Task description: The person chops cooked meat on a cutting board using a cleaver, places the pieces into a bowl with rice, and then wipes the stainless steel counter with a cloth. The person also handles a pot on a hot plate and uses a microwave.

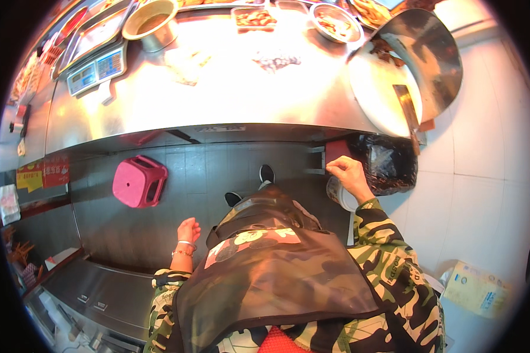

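My left hand [189, 230] hangs low beside the apron [265, 273], fingers loosely curled, with nothing seen in it. My right hand [346, 173] is raised over a white tub [346, 196], its thumb and fingertips drawn together; whether something small is between them cannot be told. On the steel counter [229, 101] ahead, a cleaver [406, 110] lies across a round white cutting board [380, 99] at the right. Dark pieces of food [386, 53] sit at the board's back, against a curved metal guard [437, 61].
A pink plastic stool [137, 183] stands on the floor to the left. A bin with a black liner [391, 172] is under the counter's right end. On the counter are a digital scale [98, 70], a metal pot [152, 33] and a steel bowl of food [335, 26]. A steel cabinet [101, 291] is at lower left.
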`<state>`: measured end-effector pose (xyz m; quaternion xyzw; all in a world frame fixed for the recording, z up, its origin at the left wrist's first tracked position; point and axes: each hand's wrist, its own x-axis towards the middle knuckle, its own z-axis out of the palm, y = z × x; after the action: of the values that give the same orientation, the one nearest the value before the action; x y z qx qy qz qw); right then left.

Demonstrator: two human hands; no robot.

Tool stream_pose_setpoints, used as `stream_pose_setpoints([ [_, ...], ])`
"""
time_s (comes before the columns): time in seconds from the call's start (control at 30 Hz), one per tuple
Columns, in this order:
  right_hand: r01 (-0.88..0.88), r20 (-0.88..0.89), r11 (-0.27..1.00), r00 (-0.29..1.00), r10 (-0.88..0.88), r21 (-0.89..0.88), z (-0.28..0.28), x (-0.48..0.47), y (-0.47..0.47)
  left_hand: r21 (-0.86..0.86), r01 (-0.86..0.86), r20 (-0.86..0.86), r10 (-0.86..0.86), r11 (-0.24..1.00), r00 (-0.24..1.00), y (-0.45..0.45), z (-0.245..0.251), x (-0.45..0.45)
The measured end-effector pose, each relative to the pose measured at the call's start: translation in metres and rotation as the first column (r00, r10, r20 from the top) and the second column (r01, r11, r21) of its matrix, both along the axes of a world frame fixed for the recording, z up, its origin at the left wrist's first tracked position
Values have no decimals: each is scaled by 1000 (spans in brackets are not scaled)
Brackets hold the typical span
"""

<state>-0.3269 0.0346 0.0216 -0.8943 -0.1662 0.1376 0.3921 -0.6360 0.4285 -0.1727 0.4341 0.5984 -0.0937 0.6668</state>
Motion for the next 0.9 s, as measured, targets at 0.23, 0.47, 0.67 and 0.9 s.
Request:
stream_pose_setpoints([
  [0.23,247,70,948,969,-238,-201,-13,24,-139,124,264,-37,-261,957,965,-26,-30,-5],
  [0.47,461,125,818,886,-446,-343,-33,56,-278,162,229,0,-232,960,973,-85,-24,48],
  [0.67,587,226,693,807,-546,-418,-56,90,-363,247,449,111,-485,859,867,-164,-12,101],
  [0.9,612,249,621,781,-573,-489,-72,121,-406,197,385,155,-417,901,896,-213,-15,108],
])
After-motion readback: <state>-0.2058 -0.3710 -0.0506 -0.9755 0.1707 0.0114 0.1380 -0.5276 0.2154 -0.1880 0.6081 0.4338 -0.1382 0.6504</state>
